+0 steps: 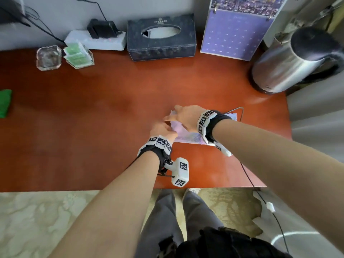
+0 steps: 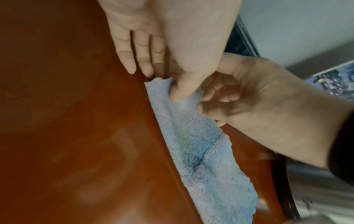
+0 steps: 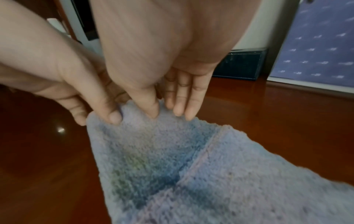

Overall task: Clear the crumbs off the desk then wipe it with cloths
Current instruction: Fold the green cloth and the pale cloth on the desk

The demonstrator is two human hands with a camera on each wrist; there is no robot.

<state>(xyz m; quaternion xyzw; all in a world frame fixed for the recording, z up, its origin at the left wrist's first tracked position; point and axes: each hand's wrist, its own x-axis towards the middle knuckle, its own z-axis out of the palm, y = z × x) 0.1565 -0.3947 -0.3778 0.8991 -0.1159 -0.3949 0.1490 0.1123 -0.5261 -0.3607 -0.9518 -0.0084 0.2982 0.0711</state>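
Observation:
A light blue fleecy cloth [image 1: 186,136] lies on the red-brown desk [image 1: 93,118], right of centre, with one end lifted. My left hand [image 1: 163,127] pinches that raised end with its thumb on top. My right hand [image 1: 173,118] pinches the same edge just beside it. In the left wrist view my left hand [image 2: 164,84] holds the cloth [image 2: 201,151] by its corner, with the right hand [image 2: 208,106] curled next to it. In the right wrist view the right hand [image 3: 166,115] and left hand [image 3: 99,119] both grip the cloth [image 3: 191,174]. I see no crumbs.
A green cloth [image 1: 4,103] lies at the desk's left edge. Along the back stand a glass ashtray [image 1: 48,57], green packets [image 1: 79,55], a dark tissue box [image 1: 161,37] and a purple calendar [image 1: 236,34]. A steel kettle [image 1: 294,60] occupies the back right corner.

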